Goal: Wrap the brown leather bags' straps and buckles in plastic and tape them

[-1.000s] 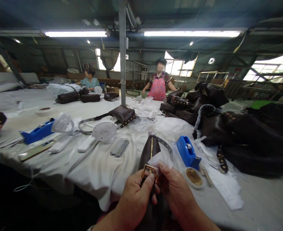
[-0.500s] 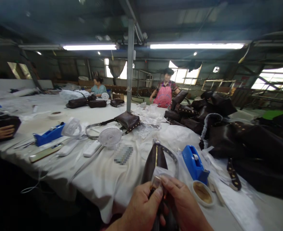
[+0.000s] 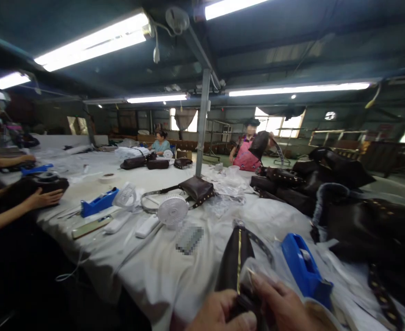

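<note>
A dark brown leather bag (image 3: 228, 259) with a gold zipper (image 3: 239, 257) lies in front of me, its studded strap (image 3: 262, 248) curving along the right side. My left hand (image 3: 219, 312) is closed on the near end of the bag, thumb and fingers around a dark part of it. Just right of it, my right hand (image 3: 281, 299) pinches a piece of clear plastic film (image 3: 252, 269) over the bag. The lower parts of both hands run out of the picture. Right of my hands stands a blue tape dispenser (image 3: 304, 266).
A roll of tape (image 3: 321, 312) lies by my right wrist. Ahead are a white fan (image 3: 172, 210) and another brown bag (image 3: 197, 189). Dark bags (image 3: 354, 225) pile up at right. On the left, a co-worker's hand (image 3: 43, 198) rests on a dark bag.
My view has turned left and tilted up, so things sit lower and farther right. My hands have drawn slightly apart. The co-worker opposite has raised a bag.
</note>
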A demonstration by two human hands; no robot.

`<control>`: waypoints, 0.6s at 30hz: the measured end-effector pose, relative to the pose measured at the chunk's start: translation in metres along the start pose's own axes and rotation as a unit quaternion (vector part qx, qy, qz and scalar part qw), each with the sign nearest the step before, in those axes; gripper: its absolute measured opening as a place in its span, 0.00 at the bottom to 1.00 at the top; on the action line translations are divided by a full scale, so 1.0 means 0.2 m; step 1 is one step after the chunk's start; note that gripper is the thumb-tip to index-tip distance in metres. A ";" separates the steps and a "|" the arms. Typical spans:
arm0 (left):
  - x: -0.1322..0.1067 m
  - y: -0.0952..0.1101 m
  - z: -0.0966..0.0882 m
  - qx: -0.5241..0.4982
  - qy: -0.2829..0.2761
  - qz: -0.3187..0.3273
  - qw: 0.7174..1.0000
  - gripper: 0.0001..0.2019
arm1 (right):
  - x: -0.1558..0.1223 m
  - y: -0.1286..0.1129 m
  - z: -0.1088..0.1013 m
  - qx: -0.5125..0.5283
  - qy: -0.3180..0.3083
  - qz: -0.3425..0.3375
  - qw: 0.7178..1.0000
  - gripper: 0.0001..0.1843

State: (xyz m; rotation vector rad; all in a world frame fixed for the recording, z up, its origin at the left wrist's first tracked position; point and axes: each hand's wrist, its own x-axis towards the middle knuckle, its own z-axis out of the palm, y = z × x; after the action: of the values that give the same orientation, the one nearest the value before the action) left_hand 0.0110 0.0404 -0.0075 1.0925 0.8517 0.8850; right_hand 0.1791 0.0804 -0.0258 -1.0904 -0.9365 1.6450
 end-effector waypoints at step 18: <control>-0.02 0.03 0.10 0.095 0.068 -0.043 0.992 0.17 | -0.11 -0.06 0.05 0.015 0.016 -0.028 0.999 0.23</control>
State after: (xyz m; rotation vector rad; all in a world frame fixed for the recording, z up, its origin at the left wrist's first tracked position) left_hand 0.0261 0.0306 0.0041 1.1605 1.1073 0.8256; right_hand 0.1766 0.0609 -0.0068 -1.0586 -0.9103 1.5862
